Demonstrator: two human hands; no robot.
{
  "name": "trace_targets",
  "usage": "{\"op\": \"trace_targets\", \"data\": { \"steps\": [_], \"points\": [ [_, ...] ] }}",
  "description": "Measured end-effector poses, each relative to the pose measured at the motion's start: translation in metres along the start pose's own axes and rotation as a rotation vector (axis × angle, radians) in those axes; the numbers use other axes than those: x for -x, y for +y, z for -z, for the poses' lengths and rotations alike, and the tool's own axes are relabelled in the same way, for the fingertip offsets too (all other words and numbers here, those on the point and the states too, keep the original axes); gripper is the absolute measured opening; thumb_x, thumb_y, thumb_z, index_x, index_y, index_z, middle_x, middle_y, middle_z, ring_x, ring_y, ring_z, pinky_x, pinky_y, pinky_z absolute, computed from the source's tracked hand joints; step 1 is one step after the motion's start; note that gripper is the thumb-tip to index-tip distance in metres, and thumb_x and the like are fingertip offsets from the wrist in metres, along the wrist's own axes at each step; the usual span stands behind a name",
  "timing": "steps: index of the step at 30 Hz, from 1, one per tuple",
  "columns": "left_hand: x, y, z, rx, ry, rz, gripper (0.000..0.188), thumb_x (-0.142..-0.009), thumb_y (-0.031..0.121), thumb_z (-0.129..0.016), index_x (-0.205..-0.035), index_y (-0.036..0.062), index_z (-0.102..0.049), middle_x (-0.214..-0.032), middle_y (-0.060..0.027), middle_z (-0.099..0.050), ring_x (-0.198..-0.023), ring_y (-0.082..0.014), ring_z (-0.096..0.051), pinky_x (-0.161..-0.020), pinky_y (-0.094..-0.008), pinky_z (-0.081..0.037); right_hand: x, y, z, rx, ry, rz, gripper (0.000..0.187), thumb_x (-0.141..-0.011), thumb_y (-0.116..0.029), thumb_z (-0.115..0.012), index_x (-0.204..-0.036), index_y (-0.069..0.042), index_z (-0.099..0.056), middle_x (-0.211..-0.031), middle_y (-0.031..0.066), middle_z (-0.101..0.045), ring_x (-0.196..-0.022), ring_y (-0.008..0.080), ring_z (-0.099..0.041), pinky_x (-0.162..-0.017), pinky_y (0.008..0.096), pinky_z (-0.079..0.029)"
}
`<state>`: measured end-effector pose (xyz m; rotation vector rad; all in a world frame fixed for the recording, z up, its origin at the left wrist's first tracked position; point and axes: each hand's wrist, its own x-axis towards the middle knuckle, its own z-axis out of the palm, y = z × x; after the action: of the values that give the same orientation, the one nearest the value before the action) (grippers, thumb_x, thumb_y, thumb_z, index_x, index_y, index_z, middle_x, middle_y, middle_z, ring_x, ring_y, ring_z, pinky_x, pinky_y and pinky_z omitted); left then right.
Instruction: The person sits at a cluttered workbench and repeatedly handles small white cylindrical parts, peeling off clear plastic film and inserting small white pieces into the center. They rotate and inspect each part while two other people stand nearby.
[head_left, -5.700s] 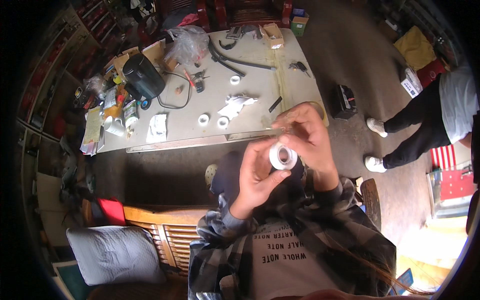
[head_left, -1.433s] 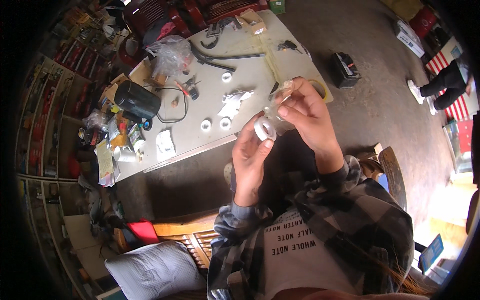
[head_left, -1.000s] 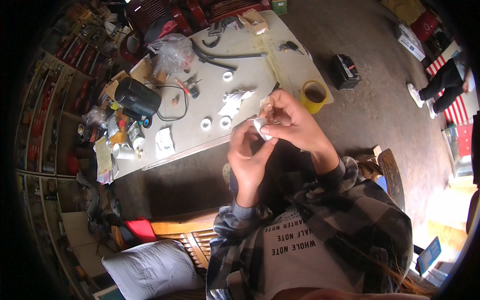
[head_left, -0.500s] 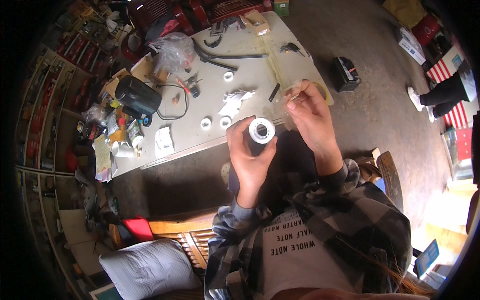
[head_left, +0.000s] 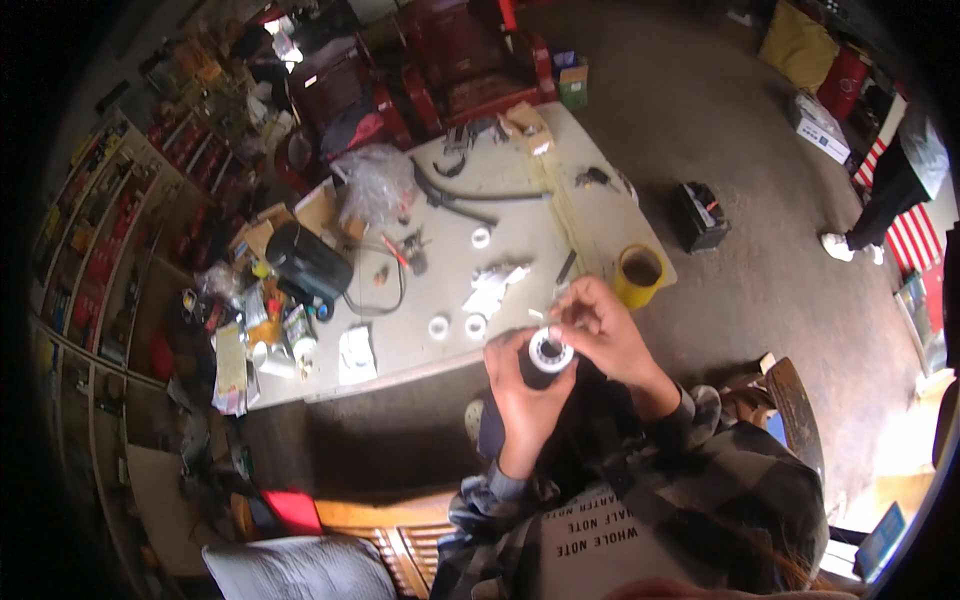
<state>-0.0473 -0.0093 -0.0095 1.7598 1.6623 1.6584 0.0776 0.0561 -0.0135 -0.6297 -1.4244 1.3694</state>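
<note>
My left hand (head_left: 525, 410) grips a white ring-shaped part (head_left: 551, 367) with a round opening facing up, its thumb and fingers on opposite sides. Close above its rim, my right hand (head_left: 612, 338) has thumb and fingertips pinched together. What they hold is too small to make out; a small pale piece shows near the fingertips. On the table (head_left: 400, 300) beyond, two white rings (head_left: 430, 327) lie side by side, with another white ring (head_left: 473, 238) farther off. Crumpled white paper or plastic (head_left: 488, 292) lies between them. A yellow tape roll (head_left: 634, 298) stands just beyond my right hand.
A black cylindrical container (head_left: 305, 262), a clear plastic bag (head_left: 372, 188) and a curved black hose (head_left: 500, 197) occupy the table. A black battery (head_left: 703, 222) sits on the floor at the right. Another person's leg (head_left: 880, 210) shows at far right. A wooden chair (head_left: 395, 512) is behind me.
My right hand has come down and left, from beside the table's edge to the ring in my left hand. The yellow tape roll is now uncovered. The view has tilted up.
</note>
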Motion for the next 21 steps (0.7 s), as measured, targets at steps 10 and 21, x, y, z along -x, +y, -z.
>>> {"op": "trace_targets", "data": {
  "steps": [10, 21],
  "points": [
    [-0.003, 0.007, 0.009, -0.035, 0.006, -0.166, 0.050, -0.054, 0.007, -0.082, -0.100, 0.0042, -0.062, -0.097, -0.0104, -0.058, -0.091, -0.0280, -0.055, -0.082, -0.0360, -0.044, 0.003, 0.007, 0.006, -0.087, -0.031, -0.026, 0.026, -0.081, -0.007, -0.066, -0.101, -0.005, -0.049, -0.095, 0.0017, -0.053, -0.089, 0.0085, -0.050, -0.076, 0.0243, -0.042],
    [0.003, 0.010, 0.015, 0.072, 0.005, -0.133, 0.052, -0.052, 0.005, -0.083, -0.100, 0.0041, -0.064, -0.105, -0.0120, -0.063, -0.101, -0.0275, -0.059, -0.090, -0.0357, -0.045, 0.008, 0.006, -0.001, -0.350, -0.146, -0.122, 0.028, -0.085, -0.001, -0.059, -0.108, -0.006, -0.043, -0.108, 0.0040, -0.053, -0.104, 0.0112, -0.049, -0.089, 0.0262, -0.040]
  ]
}}
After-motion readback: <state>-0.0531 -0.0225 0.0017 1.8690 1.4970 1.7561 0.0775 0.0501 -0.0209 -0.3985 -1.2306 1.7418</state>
